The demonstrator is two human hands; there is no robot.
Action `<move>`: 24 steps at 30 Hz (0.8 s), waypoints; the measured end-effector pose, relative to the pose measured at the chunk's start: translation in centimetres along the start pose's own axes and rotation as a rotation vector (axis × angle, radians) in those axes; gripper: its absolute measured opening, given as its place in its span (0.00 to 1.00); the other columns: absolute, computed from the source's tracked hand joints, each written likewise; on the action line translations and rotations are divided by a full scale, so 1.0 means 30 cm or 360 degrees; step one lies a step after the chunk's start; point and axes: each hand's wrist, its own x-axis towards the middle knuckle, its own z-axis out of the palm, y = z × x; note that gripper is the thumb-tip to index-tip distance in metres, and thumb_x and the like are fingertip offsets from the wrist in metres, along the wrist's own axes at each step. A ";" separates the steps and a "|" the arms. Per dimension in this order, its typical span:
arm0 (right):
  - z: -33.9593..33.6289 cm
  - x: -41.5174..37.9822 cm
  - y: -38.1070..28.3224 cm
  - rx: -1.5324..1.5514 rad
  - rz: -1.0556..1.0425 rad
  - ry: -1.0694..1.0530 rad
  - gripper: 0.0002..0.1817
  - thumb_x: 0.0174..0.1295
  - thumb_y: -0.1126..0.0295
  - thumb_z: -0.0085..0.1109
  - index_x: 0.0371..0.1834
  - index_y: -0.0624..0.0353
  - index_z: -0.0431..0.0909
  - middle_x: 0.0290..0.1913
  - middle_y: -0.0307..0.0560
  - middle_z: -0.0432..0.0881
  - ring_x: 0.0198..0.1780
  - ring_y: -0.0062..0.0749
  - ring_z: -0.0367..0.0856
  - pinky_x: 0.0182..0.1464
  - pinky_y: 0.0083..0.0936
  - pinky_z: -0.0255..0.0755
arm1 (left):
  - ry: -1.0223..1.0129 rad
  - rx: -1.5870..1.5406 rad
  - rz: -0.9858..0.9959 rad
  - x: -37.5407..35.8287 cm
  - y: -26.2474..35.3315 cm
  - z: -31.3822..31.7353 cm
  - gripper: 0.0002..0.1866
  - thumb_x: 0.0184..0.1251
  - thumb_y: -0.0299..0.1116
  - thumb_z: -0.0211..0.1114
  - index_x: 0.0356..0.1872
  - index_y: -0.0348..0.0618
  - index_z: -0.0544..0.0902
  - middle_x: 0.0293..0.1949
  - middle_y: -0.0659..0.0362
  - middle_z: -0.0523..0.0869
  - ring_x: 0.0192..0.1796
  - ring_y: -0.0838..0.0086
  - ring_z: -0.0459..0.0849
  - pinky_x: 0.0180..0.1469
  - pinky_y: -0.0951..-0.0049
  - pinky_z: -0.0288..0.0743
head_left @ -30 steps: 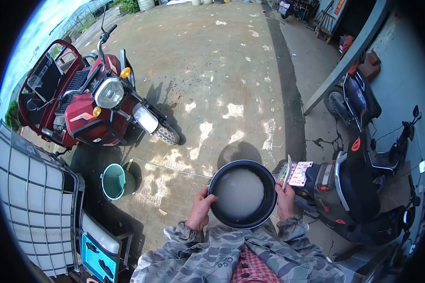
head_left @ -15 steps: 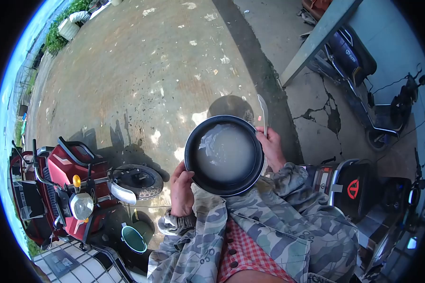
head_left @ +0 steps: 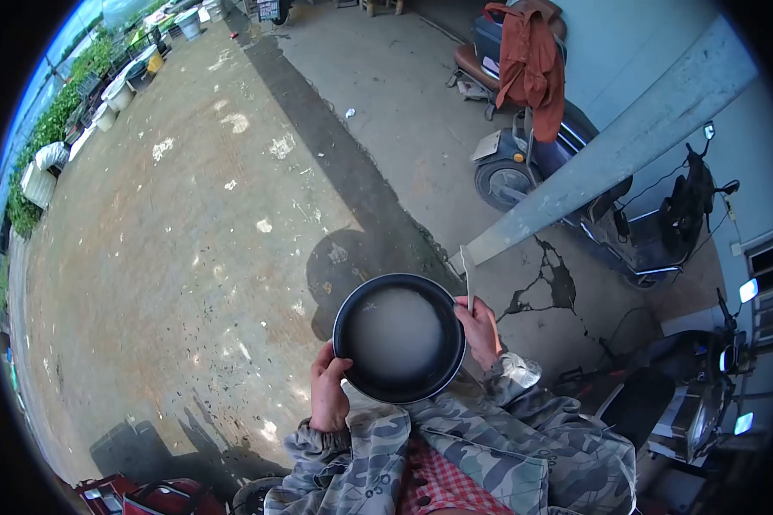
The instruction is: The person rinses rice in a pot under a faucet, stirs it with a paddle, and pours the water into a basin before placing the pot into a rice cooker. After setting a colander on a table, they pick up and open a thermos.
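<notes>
A round dark pan (head_left: 399, 388) with cloudy whitish liquid (head_left: 395, 330) in it is held in front of my body. My left hand (head_left: 327, 393) grips its left rim, thumb over the edge. On the right side, my right hand (head_left: 481, 333) is closed at the rim. A thin pale knife-like utensil (head_left: 468, 270) sticks up from between that hand's thumb and fingers. Camouflage sleeves cover both forearms.
A slanting metal post (head_left: 610, 163) stands ahead on the right. Behind it are scooters (head_left: 502, 180), one draped with a red-brown garment (head_left: 532, 64). A red vehicle (head_left: 159, 498) shows at lower left. White buckets (head_left: 116, 94) line the far left edge of the concrete yard (head_left: 172, 249).
My view has swung to the right and up, bringing the post and scooters further into view and the red vehicle mostly out. Both hands still hold the pan, its liquid now showing less reflection.
</notes>
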 end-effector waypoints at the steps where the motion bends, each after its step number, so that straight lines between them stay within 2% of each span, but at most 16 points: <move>1: 0.013 0.086 -0.029 0.0078 0.0030 0.0073 0.07 0.58 0.72 0.54 0.37 0.62 0.76 0.25 0.34 0.72 0.28 0.14 0.67 0.30 0.16 0.63 | -0.0031 0.0009 -0.0014 0.092 0.069 0.053 0.21 0.48 0.23 0.52 0.48 0.34 0.75 0.37 0.61 0.80 0.39 0.77 0.76 0.44 0.79 0.67; 6: 0.092 0.592 -0.106 0.0091 -0.0030 0.0302 0.06 0.57 0.73 0.53 0.36 0.62 0.76 0.24 0.34 0.73 0.26 0.15 0.68 0.29 0.17 0.64 | -0.0182 0.0147 -0.0122 0.638 0.282 0.233 0.20 0.49 0.23 0.52 0.47 0.34 0.76 0.36 0.61 0.81 0.37 0.77 0.77 0.42 0.79 0.68; 8: 0.130 0.837 -0.095 0.0035 -0.0033 0.0305 0.06 0.54 0.74 0.55 0.34 0.63 0.77 0.23 0.40 0.76 0.25 0.20 0.71 0.29 0.21 0.67 | -0.0220 0.0229 -0.0150 0.823 0.311 0.276 0.19 0.49 0.23 0.52 0.46 0.34 0.76 0.35 0.61 0.81 0.36 0.77 0.77 0.41 0.78 0.69; 10: 0.185 1.083 -0.128 -0.0103 -0.0066 0.0292 0.07 0.54 0.73 0.55 0.34 0.63 0.77 0.23 0.42 0.76 0.25 0.22 0.72 0.29 0.22 0.67 | -0.0078 0.0333 -0.0230 1.042 0.388 0.360 0.18 0.52 0.26 0.48 0.44 0.34 0.77 0.34 0.60 0.81 0.34 0.77 0.76 0.39 0.76 0.69; 11: 0.218 1.185 -0.149 -0.0048 -0.0209 0.0296 0.07 0.54 0.72 0.56 0.35 0.62 0.77 0.23 0.42 0.75 0.25 0.22 0.72 0.29 0.22 0.67 | -0.0070 0.0381 -0.0213 1.125 0.448 0.401 0.18 0.52 0.26 0.48 0.44 0.34 0.77 0.34 0.60 0.81 0.34 0.77 0.76 0.39 0.76 0.69; 12: 0.257 1.250 -0.196 0.0003 -0.0171 0.0311 0.07 0.54 0.72 0.56 0.35 0.62 0.77 0.23 0.42 0.75 0.25 0.22 0.72 0.29 0.22 0.67 | -0.0065 0.0400 -0.0199 1.175 0.515 0.441 0.18 0.51 0.25 0.47 0.44 0.34 0.77 0.34 0.59 0.81 0.33 0.76 0.76 0.38 0.75 0.70; 14: 0.291 1.437 -0.350 0.0085 -0.0095 0.0199 0.08 0.54 0.71 0.56 0.36 0.62 0.76 0.22 0.41 0.74 0.25 0.22 0.71 0.28 0.22 0.66 | -0.0099 0.0404 -0.0177 1.304 0.654 0.535 0.18 0.51 0.25 0.47 0.44 0.33 0.77 0.34 0.59 0.81 0.33 0.76 0.76 0.38 0.74 0.70; 17: 0.346 1.709 -0.524 0.0015 -0.0126 0.0048 0.08 0.56 0.70 0.54 0.36 0.62 0.75 0.20 0.42 0.72 0.23 0.23 0.69 0.26 0.24 0.64 | 0.0058 0.0457 0.0066 1.523 0.801 0.628 0.15 0.52 0.24 0.47 0.38 0.33 0.77 0.35 0.57 0.80 0.34 0.75 0.78 0.38 0.77 0.71; 18: 0.368 1.801 -0.575 0.0024 -0.0095 -0.0004 0.08 0.56 0.70 0.54 0.36 0.62 0.75 0.20 0.42 0.72 0.22 0.24 0.69 0.26 0.24 0.64 | 0.0018 0.0600 0.0226 1.599 0.835 0.642 0.19 0.49 0.25 0.52 0.45 0.29 0.76 0.40 0.54 0.79 0.39 0.72 0.77 0.41 0.75 0.70; 20: 0.426 1.981 -0.642 -0.0028 -0.0157 -0.0022 0.08 0.57 0.70 0.54 0.36 0.62 0.75 0.20 0.41 0.72 0.22 0.23 0.69 0.26 0.24 0.64 | 0.0130 0.0286 0.0057 1.769 0.927 0.695 0.19 0.48 0.25 0.52 0.43 0.29 0.76 0.38 0.55 0.80 0.39 0.72 0.77 0.42 0.75 0.70; 24: 0.487 2.374 -0.677 0.0091 -0.0110 0.0024 0.09 0.57 0.70 0.53 0.37 0.63 0.75 0.21 0.40 0.72 0.23 0.21 0.69 0.26 0.23 0.65 | -0.0051 0.0300 0.0017 2.162 1.073 0.855 0.19 0.47 0.25 0.52 0.43 0.30 0.76 0.35 0.57 0.81 0.38 0.74 0.77 0.42 0.77 0.69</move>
